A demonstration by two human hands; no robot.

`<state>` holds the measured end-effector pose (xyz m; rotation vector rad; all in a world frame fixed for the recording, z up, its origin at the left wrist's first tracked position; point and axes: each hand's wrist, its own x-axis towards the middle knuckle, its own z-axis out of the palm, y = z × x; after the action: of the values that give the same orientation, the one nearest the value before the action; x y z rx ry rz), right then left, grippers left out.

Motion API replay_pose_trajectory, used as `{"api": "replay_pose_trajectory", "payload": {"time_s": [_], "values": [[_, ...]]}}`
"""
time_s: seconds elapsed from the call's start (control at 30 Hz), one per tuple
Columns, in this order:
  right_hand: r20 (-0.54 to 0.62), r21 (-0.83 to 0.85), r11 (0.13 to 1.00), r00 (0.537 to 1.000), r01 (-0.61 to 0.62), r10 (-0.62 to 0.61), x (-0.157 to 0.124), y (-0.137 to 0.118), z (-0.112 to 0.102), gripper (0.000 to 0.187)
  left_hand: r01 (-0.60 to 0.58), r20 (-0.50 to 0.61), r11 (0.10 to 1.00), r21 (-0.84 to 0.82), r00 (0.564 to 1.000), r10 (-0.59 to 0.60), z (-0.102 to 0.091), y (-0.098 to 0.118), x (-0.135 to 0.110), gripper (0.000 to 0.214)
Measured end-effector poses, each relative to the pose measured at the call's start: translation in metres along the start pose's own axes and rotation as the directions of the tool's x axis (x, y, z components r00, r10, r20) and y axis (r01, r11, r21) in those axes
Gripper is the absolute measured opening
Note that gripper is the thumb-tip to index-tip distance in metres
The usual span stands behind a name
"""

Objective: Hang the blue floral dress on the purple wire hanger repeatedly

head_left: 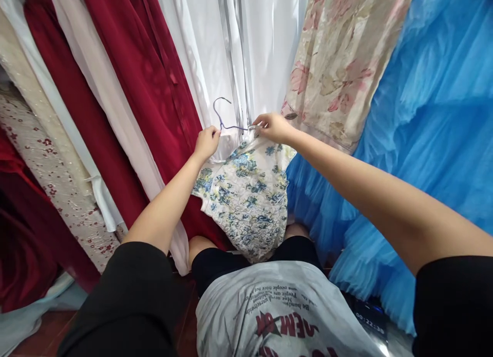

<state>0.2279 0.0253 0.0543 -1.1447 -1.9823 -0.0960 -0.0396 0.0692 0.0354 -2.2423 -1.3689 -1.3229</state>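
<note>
A thin purple wire hanger [234, 127] with its hook pointing up is held in front of me. From it hangs a white floral top [248, 198] with blue, green and yellow flowers and gathered fabric. My left hand [208, 142] is closed on the hanger's left side, just below the hook. With bent fingers my right hand [272, 128] pinches the hanger's right end at the top's shoulder. The fabric hangs down to between my knees.
Red cloth [131, 64] and white cloth [269, 49] hang behind the top. A beige flowered fabric [339, 64] and a blue tulle dress [435, 141] hang at the right. A device with a lit timer [370, 323] lies low at the right.
</note>
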Motion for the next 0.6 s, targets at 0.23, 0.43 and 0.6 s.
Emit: {"api": "replay_pose_trajectory", "payload": {"time_s": [0.23,0.43,0.6], "values": [[0.095,0.201,0.975,0.989,0.091,-0.112,-0.008,-0.039,0.01,0.02,-0.245,-0.126,0.969,-0.009,0.962,0.242,-0.011,-0.016,-0.049,0.031],[0.191,0.52,0.843,0.943,0.138,-0.273,-0.013,-0.054,0.003,0.04,-0.223,-0.223,0.916,-0.334,0.963,0.153,-0.009,0.021,-0.051,0.046],[0.034,0.55,0.795,0.944,0.256,-0.328,-0.018,-0.079,-0.002,0.043,-0.046,0.012,0.775,-0.63,0.998,0.068,0.002,0.09,-0.047,0.051]]}}
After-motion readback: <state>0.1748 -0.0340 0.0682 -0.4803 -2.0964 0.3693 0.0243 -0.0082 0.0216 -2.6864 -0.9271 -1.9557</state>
